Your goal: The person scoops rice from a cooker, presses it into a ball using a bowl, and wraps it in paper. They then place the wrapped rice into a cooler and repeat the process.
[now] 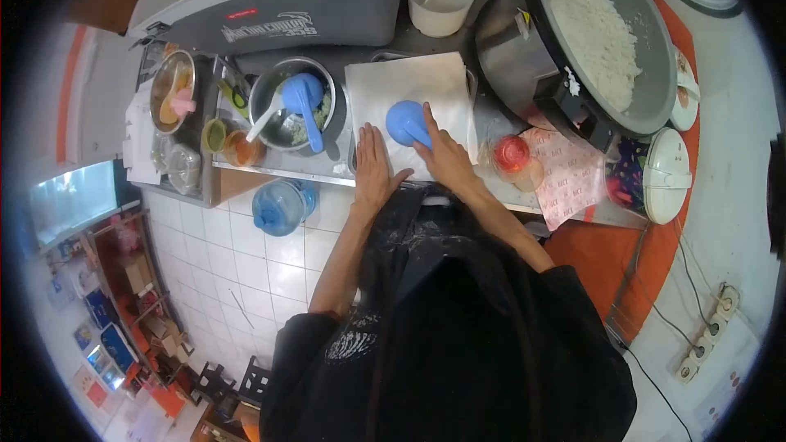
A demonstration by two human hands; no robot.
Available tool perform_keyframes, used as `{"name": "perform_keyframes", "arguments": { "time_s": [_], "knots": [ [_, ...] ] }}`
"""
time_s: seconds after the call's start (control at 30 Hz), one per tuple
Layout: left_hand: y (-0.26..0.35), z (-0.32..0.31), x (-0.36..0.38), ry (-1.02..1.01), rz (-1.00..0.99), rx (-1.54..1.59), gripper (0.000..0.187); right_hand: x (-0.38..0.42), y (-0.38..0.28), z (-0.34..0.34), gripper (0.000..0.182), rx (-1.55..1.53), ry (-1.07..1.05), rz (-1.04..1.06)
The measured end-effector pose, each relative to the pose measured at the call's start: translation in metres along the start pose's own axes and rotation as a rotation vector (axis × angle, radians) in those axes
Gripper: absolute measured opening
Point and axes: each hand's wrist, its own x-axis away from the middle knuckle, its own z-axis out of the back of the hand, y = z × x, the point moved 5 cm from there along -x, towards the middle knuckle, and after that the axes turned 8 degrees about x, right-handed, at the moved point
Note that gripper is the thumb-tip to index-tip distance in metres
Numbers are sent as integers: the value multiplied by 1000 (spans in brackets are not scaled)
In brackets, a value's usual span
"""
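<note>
Metal bowl point(262, 98) on desk point(334, 167), blue ladle point(301, 93) inside | left hand point(373, 172) flat on left edge of paper point(401, 80), gripping nothing | blue scoop point(404, 121) over paper, contact I can't tell | right hand point(444, 157) closed round its handle | rice cooker point(509, 53), far right

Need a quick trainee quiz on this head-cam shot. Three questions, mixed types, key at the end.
1. Which hand holds the blue scoop over the white sheet? A) left B) right
2. True or false: the left hand grips the cooler's latch.
3. How many blue scoops are in view, and where?

Key:
1. B, the right hand.
2. False; it lies flat on the white sheet.
3. Two: one over the sheet, a second scoop in the metal bowl.
</note>
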Motion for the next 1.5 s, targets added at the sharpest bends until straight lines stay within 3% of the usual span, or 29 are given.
{"name": "perform_keyframes", "arguments": {
  "time_s": [0.03, 0.07, 0.13, 0.2, 0.33, 0.4, 0.53, 0.6, 0.73, 0.9, 1.0, 1.07, 1.1, 1.13, 1.2, 1.23, 1.3, 1.37, 1.5],
  "knots": [
    [-3, -3, -1, 59, -34, 4, 131, -2, -4, -5, 72, 5, -78, -98],
    [-8, -9, 2, 55, -22, 13, 131, 0, -8, -10, 74, 9, -156, -197],
    [-10, -14, -5, -8, 51, 2, 134, -3, -5, -18, 74, 23, -117, -211],
    [-11, -14, -7, -6, 70, 23, 138, 1, 7, -20, 72, 99, -265, -209],
    [-10, -15, -9, -25, 134, 22, 145, -3, -6, -17, 67, 121, -110, -198],
    [-16, -12, -12, -1, 135, 18, 148, -7, 1, -18, 68, 99, -179, -133],
    [-14, -19, -4, -27, 148, 15, 149, -7, 14, -9, 67, 163, -119, -274],
    [-15, -18, -6, -52, 104, -9, 148, -2, 13, -5, 68, 146, -236, -155],
    [-13, -18, -6, -33, 123, 5, 150, -9, 13, -15, 69, 121, -128, -247],
    [-9, -18, -7, -79, 96, -41, 150, -6, 11, 5, 66, 34, -156, -207],
    [-11, -19, -3, -76, 134, -34, 150, 16, -2, 37, 65, -160, -119, -281],
    [-7, -13, -2, -56, 76, -24, 149, 40, 2, 72, 62, -168, 297, -95],
    [-3, -8, 2, -20, 17, 13, 131, 61, 13, 81, 61, -291, 261, -209],
    [-2, -3, 4, -23, 17, 10, 131, 89, 25, 89, 60, -416, 220, -326],
    [12, 5, 8, -110, -160, 29, 93, 145, 61, 100, 58, -193, 418, -441],
    [13, 6, 8, -116, -155, 29, 93, 173, 80, 104, 59, -200, 458, -529],
    [20, 1, 3, -242, -269, 85, 52, 200, 105, 112, 60, -207, 496, -623],
    [26, -2, -4, -257, -303, 79, 43, 222, 134, 118, 61, -239, 582, -886],
    [22, -16, -10, -301, -413, 46, 25, 218, 215, 101, 61, -57, 544, -768]
  ]
}}
